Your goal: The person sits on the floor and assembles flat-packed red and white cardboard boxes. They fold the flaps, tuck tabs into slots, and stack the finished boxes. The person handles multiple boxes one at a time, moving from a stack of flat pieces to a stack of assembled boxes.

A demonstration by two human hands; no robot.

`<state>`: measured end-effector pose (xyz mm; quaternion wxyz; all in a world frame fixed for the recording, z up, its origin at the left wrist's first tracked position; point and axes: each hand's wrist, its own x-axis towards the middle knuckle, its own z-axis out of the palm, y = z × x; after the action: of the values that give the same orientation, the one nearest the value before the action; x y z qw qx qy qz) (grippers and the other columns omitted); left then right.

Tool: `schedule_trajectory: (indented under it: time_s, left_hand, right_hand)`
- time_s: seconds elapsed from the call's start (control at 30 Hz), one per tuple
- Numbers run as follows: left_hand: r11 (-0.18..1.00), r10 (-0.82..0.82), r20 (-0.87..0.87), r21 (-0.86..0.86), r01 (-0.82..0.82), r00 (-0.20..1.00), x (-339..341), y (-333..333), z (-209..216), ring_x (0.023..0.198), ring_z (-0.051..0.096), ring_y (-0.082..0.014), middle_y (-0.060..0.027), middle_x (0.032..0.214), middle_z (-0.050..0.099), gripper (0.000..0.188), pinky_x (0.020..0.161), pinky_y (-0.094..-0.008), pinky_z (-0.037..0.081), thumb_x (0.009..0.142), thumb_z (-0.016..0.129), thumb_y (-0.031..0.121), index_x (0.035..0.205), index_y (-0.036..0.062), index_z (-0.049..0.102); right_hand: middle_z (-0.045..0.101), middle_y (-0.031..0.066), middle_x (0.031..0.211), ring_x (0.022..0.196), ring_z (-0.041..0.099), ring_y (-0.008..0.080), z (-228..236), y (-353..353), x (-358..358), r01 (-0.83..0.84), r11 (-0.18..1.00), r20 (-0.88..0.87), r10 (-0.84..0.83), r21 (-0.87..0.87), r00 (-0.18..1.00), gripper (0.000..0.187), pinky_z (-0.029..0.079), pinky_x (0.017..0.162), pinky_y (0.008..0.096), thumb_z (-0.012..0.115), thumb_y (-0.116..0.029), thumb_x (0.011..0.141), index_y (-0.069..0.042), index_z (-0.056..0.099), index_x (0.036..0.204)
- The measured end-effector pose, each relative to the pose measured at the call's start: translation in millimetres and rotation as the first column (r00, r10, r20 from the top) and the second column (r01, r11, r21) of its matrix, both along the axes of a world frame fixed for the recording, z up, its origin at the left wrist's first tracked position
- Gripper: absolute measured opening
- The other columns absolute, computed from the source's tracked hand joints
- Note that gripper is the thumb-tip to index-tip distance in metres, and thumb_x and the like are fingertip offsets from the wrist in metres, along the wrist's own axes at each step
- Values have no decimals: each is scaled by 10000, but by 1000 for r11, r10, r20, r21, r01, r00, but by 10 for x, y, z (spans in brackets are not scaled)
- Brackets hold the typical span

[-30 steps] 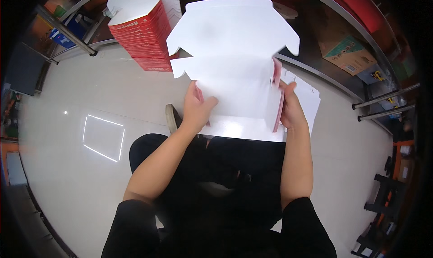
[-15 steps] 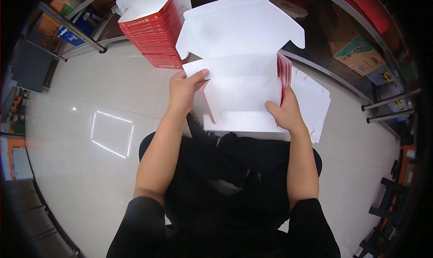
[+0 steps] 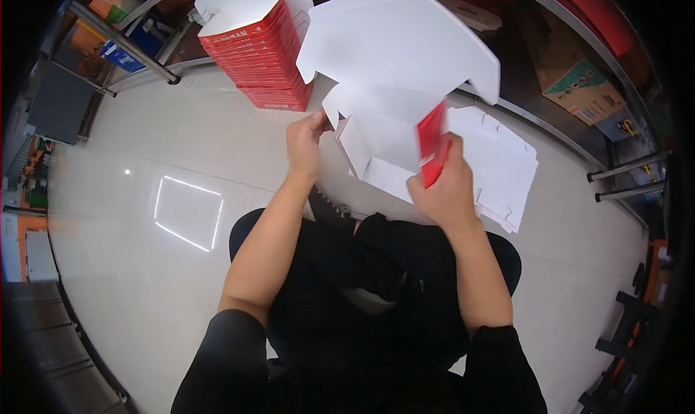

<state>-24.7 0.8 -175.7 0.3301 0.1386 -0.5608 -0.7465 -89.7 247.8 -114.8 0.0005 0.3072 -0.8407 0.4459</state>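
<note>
A part-folded cardboard box (image 3: 394, 44), white inside and red outside, is held above my lap with its broad lid flap raised on the far side. My left hand (image 3: 304, 146) grips its left edge, thumb and fingers by the side panel; some fingers are hidden behind the card. On the right, my right hand (image 3: 445, 186) is closed round the red side wall, which tilts inward and is slightly blurred. Flat white card blanks (image 3: 507, 164) lie on the floor to the right, partly behind the right hand.
A tall stack of red boxes with white insides (image 3: 264, 63) stands on the floor at the far left. Metal shelving legs (image 3: 130, 44) rise behind it. A brown carton (image 3: 586, 92) sits at the far right. Glossy tiles (image 3: 130, 240) cover the floor.
The box has turned, its right side coming nearer to me. My right hand has shifted left with the red side wall, now folded inward; my left hand has moved slightly right.
</note>
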Motion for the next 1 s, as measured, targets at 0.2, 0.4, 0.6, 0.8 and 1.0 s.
schedule_trajectory:
  time_s: [0.2,0.4,0.6,0.8,1.0]
  left_hand:
    - [961,-257,73,125,247,964,22,-19,90,1010,660,-192,-121,1089,723,316,923,-363,498,976,672,142,1214,-64,681]
    - [921,-316,123,278,273,941,22,31,202,956,665,-178,-98,1041,730,305,959,-369,502,941,735,181,1154,-33,693]
    - [919,-283,310,358,164,908,59,18,266,869,683,-182,-95,955,722,214,807,-356,566,890,795,177,982,7,701]
    - [959,-234,260,219,179,937,43,-36,246,895,677,-178,-97,986,728,349,874,-355,539,942,740,286,1106,-20,703]
    - [996,41,303,-91,-14,952,17,-189,251,1053,658,-242,-171,1261,678,735,1011,-409,471,1009,504,600,1340,-52,579]
  right_hand:
    - [629,248,932,877,635,443,-15,250,-347,-44,999,191,42,7,981,678,517,838,458,637,-109,715,20,417,1343]
    - [625,238,1024,957,620,389,-44,292,-357,-183,983,250,180,-12,951,697,489,934,420,628,-121,720,44,431,1369]
    - [634,232,1089,991,635,363,-103,244,-292,-283,959,291,278,-26,915,710,494,933,404,628,-113,717,57,432,1377]
    - [652,173,1103,994,647,268,-191,187,-390,-23,953,500,179,-303,847,643,510,894,347,607,-66,732,63,493,1351]
    - [628,134,1103,987,628,237,-238,315,-651,385,736,621,61,-557,781,569,525,871,360,583,-73,755,67,516,1303]
